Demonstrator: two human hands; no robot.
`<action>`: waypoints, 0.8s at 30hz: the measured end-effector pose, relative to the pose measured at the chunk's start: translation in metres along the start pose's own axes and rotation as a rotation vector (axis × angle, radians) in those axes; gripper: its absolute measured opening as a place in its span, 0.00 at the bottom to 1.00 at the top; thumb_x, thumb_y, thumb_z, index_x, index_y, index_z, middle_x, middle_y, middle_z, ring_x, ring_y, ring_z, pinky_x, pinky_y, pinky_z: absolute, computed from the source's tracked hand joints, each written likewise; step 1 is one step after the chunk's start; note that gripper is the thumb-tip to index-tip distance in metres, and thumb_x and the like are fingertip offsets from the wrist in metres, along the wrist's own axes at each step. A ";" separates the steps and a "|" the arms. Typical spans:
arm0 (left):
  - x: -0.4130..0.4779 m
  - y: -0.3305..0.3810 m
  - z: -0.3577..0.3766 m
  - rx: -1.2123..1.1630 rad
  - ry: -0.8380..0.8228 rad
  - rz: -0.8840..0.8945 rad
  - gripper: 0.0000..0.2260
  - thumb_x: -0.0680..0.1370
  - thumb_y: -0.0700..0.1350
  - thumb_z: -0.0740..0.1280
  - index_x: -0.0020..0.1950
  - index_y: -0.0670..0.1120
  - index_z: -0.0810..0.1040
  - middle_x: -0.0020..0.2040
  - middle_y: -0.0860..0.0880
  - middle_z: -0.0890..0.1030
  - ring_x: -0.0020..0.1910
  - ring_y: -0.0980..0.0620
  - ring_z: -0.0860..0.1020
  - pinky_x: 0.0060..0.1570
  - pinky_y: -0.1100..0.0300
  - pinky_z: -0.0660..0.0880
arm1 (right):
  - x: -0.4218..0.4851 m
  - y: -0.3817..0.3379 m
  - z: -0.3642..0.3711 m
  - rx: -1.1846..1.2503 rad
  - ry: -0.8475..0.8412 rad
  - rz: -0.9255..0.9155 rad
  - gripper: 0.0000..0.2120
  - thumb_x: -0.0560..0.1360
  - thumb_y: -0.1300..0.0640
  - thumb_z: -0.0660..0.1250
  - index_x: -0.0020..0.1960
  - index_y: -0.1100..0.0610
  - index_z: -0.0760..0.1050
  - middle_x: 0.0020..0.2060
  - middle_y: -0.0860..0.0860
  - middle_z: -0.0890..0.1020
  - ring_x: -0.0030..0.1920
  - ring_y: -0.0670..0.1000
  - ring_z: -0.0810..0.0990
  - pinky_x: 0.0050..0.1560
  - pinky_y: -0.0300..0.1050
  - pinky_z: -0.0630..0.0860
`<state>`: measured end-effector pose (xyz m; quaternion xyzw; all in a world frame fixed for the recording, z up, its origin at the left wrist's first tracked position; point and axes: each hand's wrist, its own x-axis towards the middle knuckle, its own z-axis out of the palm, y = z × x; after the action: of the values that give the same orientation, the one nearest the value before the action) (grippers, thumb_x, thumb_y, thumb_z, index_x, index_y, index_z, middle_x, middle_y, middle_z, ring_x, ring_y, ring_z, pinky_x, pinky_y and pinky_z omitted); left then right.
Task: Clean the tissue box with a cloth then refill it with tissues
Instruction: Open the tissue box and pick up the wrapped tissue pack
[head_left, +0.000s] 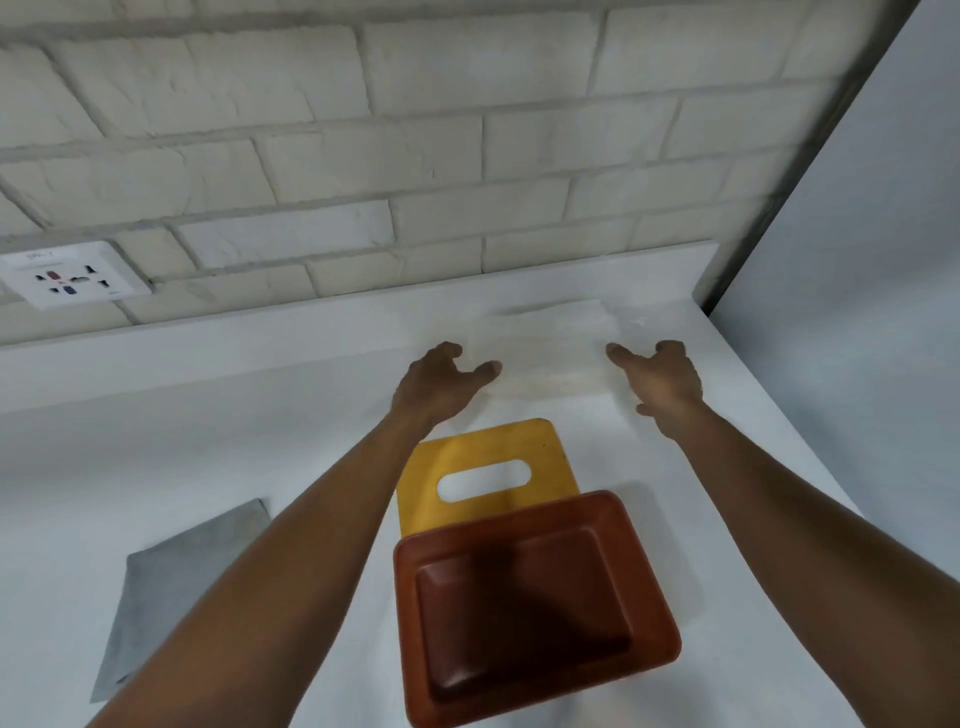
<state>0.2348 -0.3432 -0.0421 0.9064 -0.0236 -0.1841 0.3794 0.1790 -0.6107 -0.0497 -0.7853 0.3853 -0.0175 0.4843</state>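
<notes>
Nearest me is the box, a brown rectangular tub standing open on the white surface. It holds nothing; I see only its bare floor, partly in shadow. Just behind it lies the lid, yellow and flat, with an oval slot through which the surface shows. The box's far rim covers the lid's near edge, so the two overlap.

Beyond the lid, near the back of the surface, lie the tissues, a pale flat stack. It is blurred and hard to pick out against the white. Two bare forearms reach past the box, one on each side of it and the lid. I see the left hand at the left edge of the tissues and the right hand at the right edge. On each hand the fingers are half bent and spread wide from the thumb, which points inward at the stack. They hold nothing that I can see. I cannot tell whether any finger touches the tissues.

At the left lies the cloth, grey and flat, well apart from the box. The left forearm passes just beside it. At far left a white socket is set in the pale brick wall. A plain white panel closes off the right side.
</notes>
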 end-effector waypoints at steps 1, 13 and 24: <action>0.008 0.006 0.005 -0.061 -0.040 -0.028 0.40 0.76 0.69 0.69 0.81 0.48 0.65 0.73 0.45 0.76 0.68 0.42 0.77 0.66 0.46 0.77 | 0.005 -0.001 -0.002 0.113 -0.079 0.047 0.45 0.72 0.38 0.73 0.79 0.56 0.57 0.68 0.54 0.72 0.62 0.58 0.76 0.54 0.54 0.81; 0.014 0.011 0.016 -0.748 -0.028 -0.229 0.17 0.75 0.38 0.72 0.61 0.47 0.72 0.51 0.44 0.77 0.45 0.45 0.75 0.45 0.51 0.76 | 0.004 0.005 0.001 0.509 -0.313 0.269 0.11 0.71 0.56 0.78 0.49 0.56 0.80 0.39 0.51 0.79 0.39 0.49 0.77 0.49 0.45 0.81; -0.038 -0.018 -0.023 -1.255 -0.200 -0.215 0.14 0.79 0.41 0.70 0.63 0.53 0.77 0.61 0.45 0.82 0.59 0.39 0.81 0.55 0.40 0.80 | -0.067 -0.021 -0.022 0.464 -0.400 -0.139 0.13 0.76 0.49 0.71 0.59 0.49 0.80 0.50 0.48 0.80 0.51 0.48 0.78 0.59 0.49 0.78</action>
<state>0.2056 -0.3079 -0.0280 0.4880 0.1445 -0.2834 0.8128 0.1351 -0.5803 0.0017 -0.6662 0.2137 0.0169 0.7143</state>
